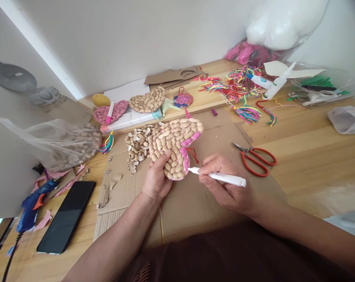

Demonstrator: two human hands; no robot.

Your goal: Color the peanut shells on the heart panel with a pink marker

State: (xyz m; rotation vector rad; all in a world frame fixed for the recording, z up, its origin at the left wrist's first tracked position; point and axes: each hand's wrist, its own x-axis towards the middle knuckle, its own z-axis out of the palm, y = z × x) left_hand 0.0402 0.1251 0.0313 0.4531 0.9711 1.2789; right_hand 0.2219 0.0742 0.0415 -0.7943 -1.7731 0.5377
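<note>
My left hand (156,178) grips the lower tip of a heart-shaped piece covered in peanut shells (177,141), tilted up off the cardboard sheet (195,203). Parts of its rim are coloured pink. My right hand (227,184) is closed round a white marker pen (221,177), and the pen's tip touches the pink edge at the heart's lower right.
Loose peanut shells (136,147) lie left of the heart. Red-handled scissors (258,158) sit to the right. Behind are a pink heart (111,111), a plain peanut heart (148,100) and coloured threads (238,86). A bag of peanuts (65,143), a blue glue gun (33,203) and a phone (67,215) lie left.
</note>
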